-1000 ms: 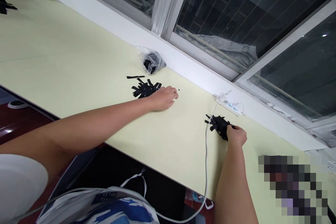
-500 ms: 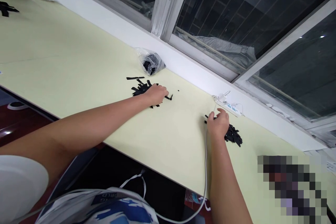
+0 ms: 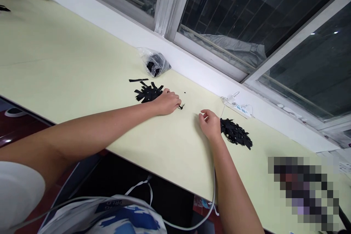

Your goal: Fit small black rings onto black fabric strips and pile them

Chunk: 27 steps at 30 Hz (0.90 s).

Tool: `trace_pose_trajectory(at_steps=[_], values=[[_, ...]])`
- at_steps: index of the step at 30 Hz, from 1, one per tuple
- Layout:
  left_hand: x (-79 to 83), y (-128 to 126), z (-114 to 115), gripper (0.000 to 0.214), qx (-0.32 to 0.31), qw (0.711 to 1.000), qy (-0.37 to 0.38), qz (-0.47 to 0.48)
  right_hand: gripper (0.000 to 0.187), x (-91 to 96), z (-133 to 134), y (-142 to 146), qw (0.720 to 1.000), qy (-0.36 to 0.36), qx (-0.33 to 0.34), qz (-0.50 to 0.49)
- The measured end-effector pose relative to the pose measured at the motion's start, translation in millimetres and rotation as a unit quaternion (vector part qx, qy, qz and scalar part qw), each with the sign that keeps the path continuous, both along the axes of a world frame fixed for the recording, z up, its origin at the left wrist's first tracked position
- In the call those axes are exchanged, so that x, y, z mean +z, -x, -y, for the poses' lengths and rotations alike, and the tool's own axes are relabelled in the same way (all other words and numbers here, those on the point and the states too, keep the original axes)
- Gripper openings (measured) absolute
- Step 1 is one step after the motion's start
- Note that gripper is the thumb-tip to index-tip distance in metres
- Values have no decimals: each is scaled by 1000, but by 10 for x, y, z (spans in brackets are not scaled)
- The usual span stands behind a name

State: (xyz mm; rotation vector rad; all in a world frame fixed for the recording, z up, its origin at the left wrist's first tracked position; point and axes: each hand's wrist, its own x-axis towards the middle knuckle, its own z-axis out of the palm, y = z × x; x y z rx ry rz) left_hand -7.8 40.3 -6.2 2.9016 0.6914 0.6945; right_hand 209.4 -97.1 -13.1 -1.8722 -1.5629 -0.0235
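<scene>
My left hand [image 3: 168, 101] is closed, with the end of a black strip [image 3: 181, 107] poking out beyond its fingertips. It is at the right edge of a loose pile of black strips [image 3: 148, 92], which look like short webbing pieces with small fittings. My right hand [image 3: 210, 124] hovers over the table, its fingers loosely curved and apart, with nothing visible in them. Just right of that hand lies a second, denser pile of black strips [image 3: 236, 132]. One single black strip [image 3: 138, 80] lies apart, above the left pile.
A clear plastic bag [image 3: 155, 64] with black pieces stands near the window ledge. A white power strip [image 3: 240, 108] sits against the wall. A white cable [image 3: 214, 179] passes over the table's front edge beside my right forearm. A pixelated dark area is at the right.
My right hand has moved left, off the right pile and toward my left hand. My left hand has shifted slightly right from the left pile with a black strip.
</scene>
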Motion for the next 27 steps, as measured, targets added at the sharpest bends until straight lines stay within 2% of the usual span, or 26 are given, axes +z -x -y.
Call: trace_pose_trajectory(at_steps=[2, 5, 8, 13, 18, 23, 27], values=[[40, -23, 74, 30, -29, 999, 21, 18, 36, 20, 9, 122, 996, 17, 42, -75], [79, -67, 223, 27, -95, 990, 90, 56, 47, 44, 13, 282, 971, 37, 138, -191], [68, -109, 348, 24, -133, 976, 155, 70, 39, 46, 6, 332, 946, 77, 201, -242], [20, -129, 388, 23, -108, 971, 199, 78, 34, 28, -2, 245, 942, 97, 181, -267], [11, -120, 371, 23, -95, 973, 195, 75, 35, 36, -5, 220, 932, 99, 176, -300], [-3, -124, 406, 23, -98, 972, 201, 66, 35, 27, -7, 213, 935, 108, 158, -299], [-8, -133, 399, 21, -78, 972, 210, 66, 36, 15, -19, 197, 939, 100, 146, -294]])
